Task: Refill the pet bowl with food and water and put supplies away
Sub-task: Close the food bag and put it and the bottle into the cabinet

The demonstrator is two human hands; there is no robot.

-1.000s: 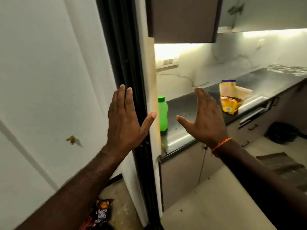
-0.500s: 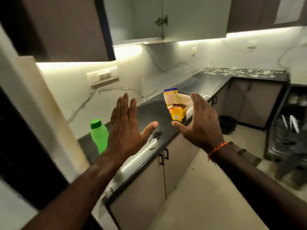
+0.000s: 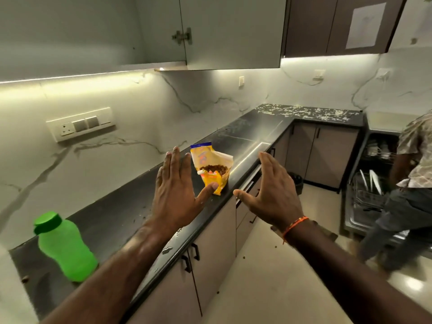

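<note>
An open yellow pet food bag (image 3: pixel 213 166) stands on the dark countertop (image 3: pixel 117 213), brown kibble showing at its mouth. A green water bottle (image 3: pixel 65 246) with a green cap stands on the counter at the near left. My left hand (image 3: pixel 175 190) is raised with fingers straight, palm away from me, just left of the bag and holding nothing. My right hand (image 3: pixel 273 195), with an orange thread at the wrist, is raised the same way to the right of the bag, over the counter's edge. No pet bowl is in view.
Wall cabinets (image 3: pixel 210 31) hang above the counter, one door ajar. Base cabinets with black handles (image 3: pixel 194 251) run below. A person (image 3: pixel 406 183) stands at the right by an open dishwasher rack (image 3: pixel 367 183). A switch plate (image 3: pixel 80 123) is on the marble wall. Crumbs dot the floor.
The view has swung right from the doorway along the counter and come closer. Both raised hands stay spread and empty. The person at the right has come into view.
</note>
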